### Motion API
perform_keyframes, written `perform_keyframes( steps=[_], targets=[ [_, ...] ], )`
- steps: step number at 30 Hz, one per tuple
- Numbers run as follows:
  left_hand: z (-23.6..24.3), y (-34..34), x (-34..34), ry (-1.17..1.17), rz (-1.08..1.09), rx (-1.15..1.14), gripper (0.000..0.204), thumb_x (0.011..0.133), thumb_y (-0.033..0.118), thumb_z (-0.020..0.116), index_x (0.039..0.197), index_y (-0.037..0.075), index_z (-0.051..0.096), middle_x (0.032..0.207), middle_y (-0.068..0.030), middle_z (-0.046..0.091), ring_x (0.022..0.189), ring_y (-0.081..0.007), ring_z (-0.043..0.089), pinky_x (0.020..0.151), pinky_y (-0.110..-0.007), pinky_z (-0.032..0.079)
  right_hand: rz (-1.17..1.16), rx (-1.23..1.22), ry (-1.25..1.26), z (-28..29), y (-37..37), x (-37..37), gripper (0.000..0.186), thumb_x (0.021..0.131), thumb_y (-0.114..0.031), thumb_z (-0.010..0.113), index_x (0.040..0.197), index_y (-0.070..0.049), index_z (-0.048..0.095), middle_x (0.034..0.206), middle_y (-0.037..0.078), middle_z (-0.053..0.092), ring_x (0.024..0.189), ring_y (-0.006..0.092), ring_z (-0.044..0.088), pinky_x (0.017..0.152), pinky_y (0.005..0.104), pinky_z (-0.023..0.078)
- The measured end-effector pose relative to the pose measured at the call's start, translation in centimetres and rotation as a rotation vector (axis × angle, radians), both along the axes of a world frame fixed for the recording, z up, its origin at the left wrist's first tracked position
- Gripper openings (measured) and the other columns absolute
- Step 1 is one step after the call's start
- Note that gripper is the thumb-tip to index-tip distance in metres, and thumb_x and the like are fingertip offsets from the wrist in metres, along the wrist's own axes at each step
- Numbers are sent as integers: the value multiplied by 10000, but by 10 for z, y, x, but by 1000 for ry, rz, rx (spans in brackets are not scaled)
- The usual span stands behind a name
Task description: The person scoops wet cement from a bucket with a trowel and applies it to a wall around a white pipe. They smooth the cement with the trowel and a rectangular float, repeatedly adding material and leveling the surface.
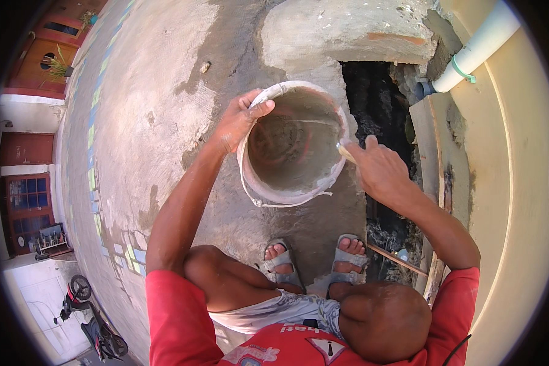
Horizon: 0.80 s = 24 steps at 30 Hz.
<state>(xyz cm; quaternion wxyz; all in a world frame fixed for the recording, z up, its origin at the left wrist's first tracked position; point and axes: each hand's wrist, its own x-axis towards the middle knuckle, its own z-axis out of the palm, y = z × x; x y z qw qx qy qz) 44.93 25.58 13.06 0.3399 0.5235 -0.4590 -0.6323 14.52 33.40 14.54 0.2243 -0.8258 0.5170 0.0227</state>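
A pale, mortar-smeared bucket [293, 194] stands tilted toward me on the wet concrete in front of my feet. Grey, wet residue [287, 146] coats its inner wall and bottom. My left hand [241, 122] grips the far left rim, thumb over the edge. At the right rim, my right hand [378, 168] is closed around the pale handle of a tool [347, 152]. A bit of metal shows where the handle meets the rim; the rest of the tool is hidden, so its kind is unclear. The bucket's wire bail [259, 202] hangs along its near side.
An open drain [378, 104] with dark water runs along my right side, beside a yellowish wall [506, 152]. Boards [430, 143] and a wooden stick [396, 259] lie along it. A white pipe [479, 49] ends above it. A motorbike [94, 323] stands far left.
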Motion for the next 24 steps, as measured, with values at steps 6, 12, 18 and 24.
perform_keyframes(
  steps=[6, 12, 18, 24],
  targets=[
    [0, 0, 3, -73, -78, -28, 346, 891, 249, 736, 1165, 60, 642, 1002, -4, 661, 907, -100, 607, 799, -278, 503, 224, -299, 109, -47, -14, 46, 483, 849, -56, 587, 1320, 1, 500, 980, 215, 640, 861, 359, 679, 711, 416, 568],
    [-4, 3, 17, -17, -53, -57, 332, 896, 250, 731, 1158, 64, 648, 1014, 9, 665, 924, -82, 598, 821, -276, 493, 424, 17, 268, -8, -19, 35, 467, 871, -61, 541, 1337, -44, 512, 971, 203, 641, 900, 349, 675, 691, 418, 557],
    [1, -1, -2, -220, -189, -158, 365, 898, 262, 721, 1178, 41, 644, 1059, -20, 673, 967, -117, 605, 886, -293, 478, 287, -422, 4, -39, -31, 51, 335, 871, -71, 550, 1198, -28, 607, 882, 161, 670, 850, 339, 690, 709, 401, 563],
    [7, -2, 5, -261, -190, -178, 394, 905, 270, 708, 1207, 29, 637, 1080, -33, 675, 983, -126, 602, 909, -290, 462, 466, -2, 301, -13, -17, 38, 435, 865, -82, 571, 1297, -37, 539, 971, 181, 644, 894, 350, 674, 721, 411, 558]
  ],
)
